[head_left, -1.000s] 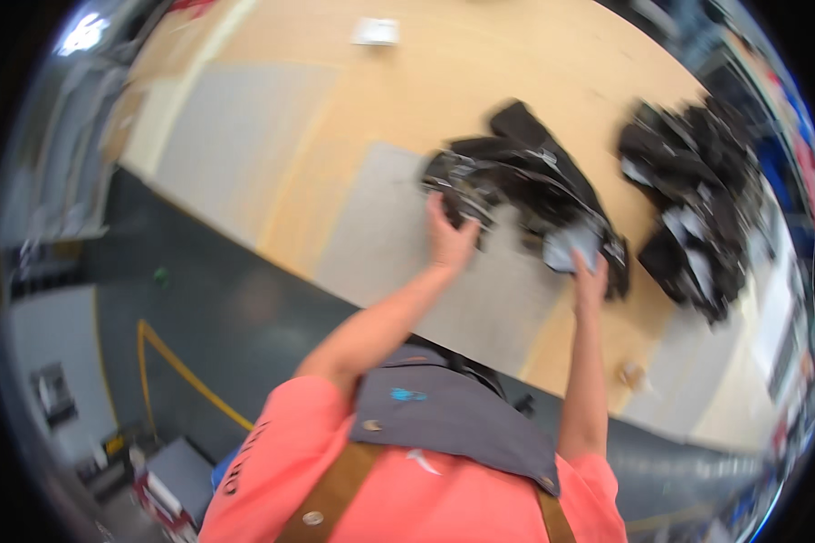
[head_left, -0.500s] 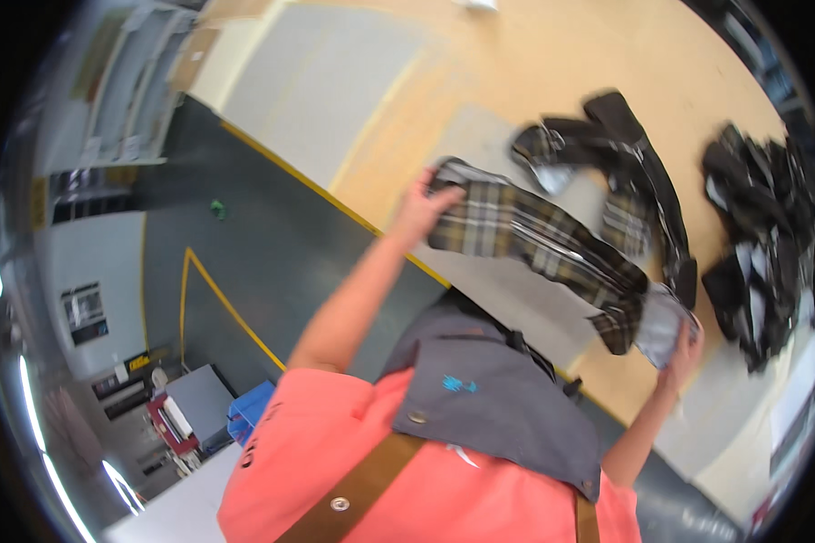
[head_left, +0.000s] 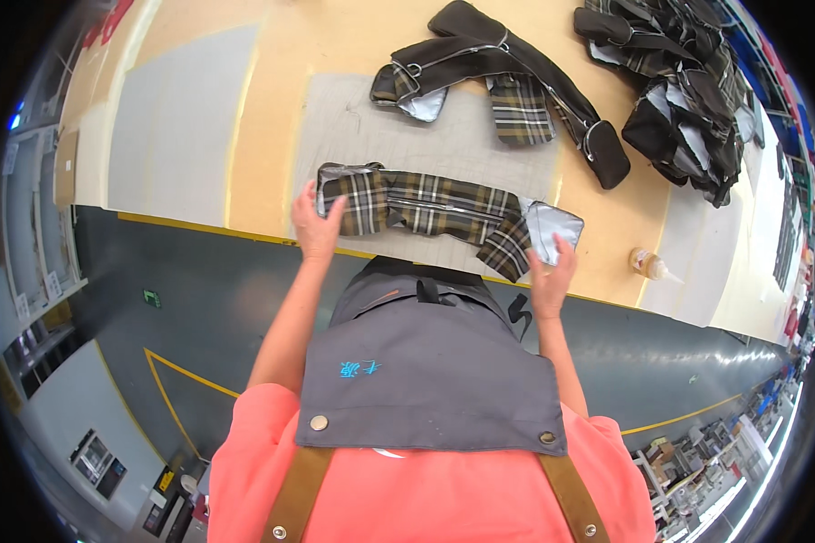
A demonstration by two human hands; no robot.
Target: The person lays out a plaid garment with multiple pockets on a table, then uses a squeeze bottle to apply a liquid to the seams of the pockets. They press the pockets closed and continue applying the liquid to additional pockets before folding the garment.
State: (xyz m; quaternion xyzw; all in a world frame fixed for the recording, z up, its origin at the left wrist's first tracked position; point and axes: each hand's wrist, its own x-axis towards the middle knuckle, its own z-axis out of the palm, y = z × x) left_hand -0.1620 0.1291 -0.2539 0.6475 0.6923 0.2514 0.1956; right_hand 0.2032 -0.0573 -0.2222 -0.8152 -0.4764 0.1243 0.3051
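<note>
Left hand (head_left: 315,223) lies flat, fingers spread, on the left end of a plaid cloth piece (head_left: 426,210) near the bench (head_left: 263,136) front edge; right hand (head_left: 551,271) presses open-palmed on its grey right end

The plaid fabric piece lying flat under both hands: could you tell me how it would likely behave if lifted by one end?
The plaid fabric piece would probably droop: it lies flat on the grey mat and creases at its folded corner. It looks light. With the left hand and right hand pressing its ends, it seems apt to slide.
</note>
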